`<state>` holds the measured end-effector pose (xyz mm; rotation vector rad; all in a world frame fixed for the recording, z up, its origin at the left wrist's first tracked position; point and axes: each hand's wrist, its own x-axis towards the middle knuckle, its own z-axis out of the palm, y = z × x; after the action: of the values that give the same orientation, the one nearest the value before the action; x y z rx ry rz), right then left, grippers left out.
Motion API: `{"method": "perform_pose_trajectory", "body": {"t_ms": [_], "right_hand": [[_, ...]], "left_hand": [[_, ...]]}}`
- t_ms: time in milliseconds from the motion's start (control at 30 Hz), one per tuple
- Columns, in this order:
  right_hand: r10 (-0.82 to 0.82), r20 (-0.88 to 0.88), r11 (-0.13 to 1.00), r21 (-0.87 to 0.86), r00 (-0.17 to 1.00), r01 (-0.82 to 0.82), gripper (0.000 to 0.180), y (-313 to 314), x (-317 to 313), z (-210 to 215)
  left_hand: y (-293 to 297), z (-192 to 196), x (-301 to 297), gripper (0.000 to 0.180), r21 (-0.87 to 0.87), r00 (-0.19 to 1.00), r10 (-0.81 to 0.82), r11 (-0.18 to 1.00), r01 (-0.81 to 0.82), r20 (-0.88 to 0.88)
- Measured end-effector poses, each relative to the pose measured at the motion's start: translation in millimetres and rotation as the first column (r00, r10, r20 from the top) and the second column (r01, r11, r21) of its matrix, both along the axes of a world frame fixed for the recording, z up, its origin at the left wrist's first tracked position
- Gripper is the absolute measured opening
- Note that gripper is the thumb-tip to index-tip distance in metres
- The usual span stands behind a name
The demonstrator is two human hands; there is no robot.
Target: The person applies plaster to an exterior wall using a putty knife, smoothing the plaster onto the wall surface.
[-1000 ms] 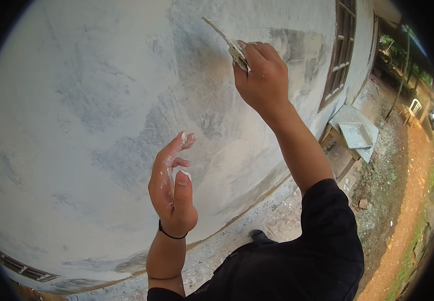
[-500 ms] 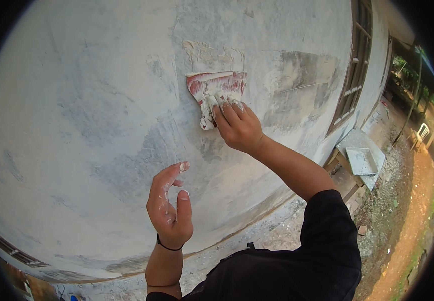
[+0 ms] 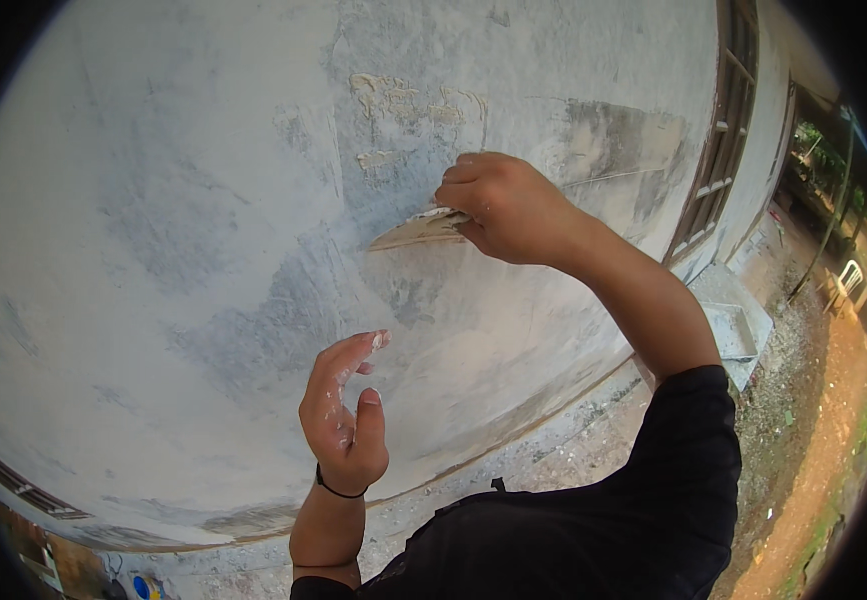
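Observation:
My right hand [image 3: 508, 207] grips a wide putty knife [image 3: 418, 231], its blade coated in pale filler and its edge against the wall [image 3: 223, 330]. My fingers hide most of the handle. Just above the blade, a ridged patch of wet filler [image 3: 403, 105] clings to the grey-white wall surface. Lower and to the left, my left hand [image 3: 345, 410] is raised in front of the wall with its fingers curved and the thumb apart, holding nothing. White filler smears its fingers and palm, and a thin black band circles the wrist.
A barred brown window [image 3: 718, 140] is set in the wall at right. Below it, a pale tray [image 3: 728, 330] rests on a board. Farther right are a dirt path [image 3: 818, 430] and a white chair [image 3: 846, 282]. A vent [image 3: 23, 485] sits low at left.
My right hand has rolled over and turned the putty knife, so the blade now points left and sits lower. Filler above it has been spread thinner. The left hand has barely shifted.

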<state>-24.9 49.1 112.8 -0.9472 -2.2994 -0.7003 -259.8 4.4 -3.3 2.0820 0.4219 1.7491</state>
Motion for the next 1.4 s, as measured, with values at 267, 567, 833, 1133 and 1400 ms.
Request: {"method": "perform_pose_trajectory", "body": {"t_ms": [267,567,833,1133,1400], "right_hand": [[-0.068,0.049,0.965,0.256,0.996,0.054,0.022,30.2,-5.3,51.3],[-0.097,-0.107,0.972,0.204,0.99,0.118,0.019,-35.6,-8.5,90.1],[-0.082,0.084,0.642,0.767,0.993,-0.012,0.007,14.1,-22.9,21.9],[-0.147,0.188,0.751,0.66,0.971,-0.014,0.018,2.9,-24.2,-82.3],[0.024,0.076,0.956,0.289,0.997,-0.045,0.018,-26.2,-15.4,-45.5]], "left_hand": [[-5.9,4.4,-8.4,0.04,0.01,0.999,0.032,0.999,-0.032,0.012],[-10.2,6.6,-12.1,0.034,0.061,0.998,0.033,0.998,-0.03,-0.048],[-15.9,7.1,-5.1,0.032,0.002,1.0,-0.005,1.0,0.005,-0.011],[-18.1,5.4,4.7,0.033,0.006,0.998,-0.049,0.999,0.049,-0.038],[-8.7,33.3,10.6,0.034,0.056,0.999,-0.022,0.998,0.024,-0.033]]}}
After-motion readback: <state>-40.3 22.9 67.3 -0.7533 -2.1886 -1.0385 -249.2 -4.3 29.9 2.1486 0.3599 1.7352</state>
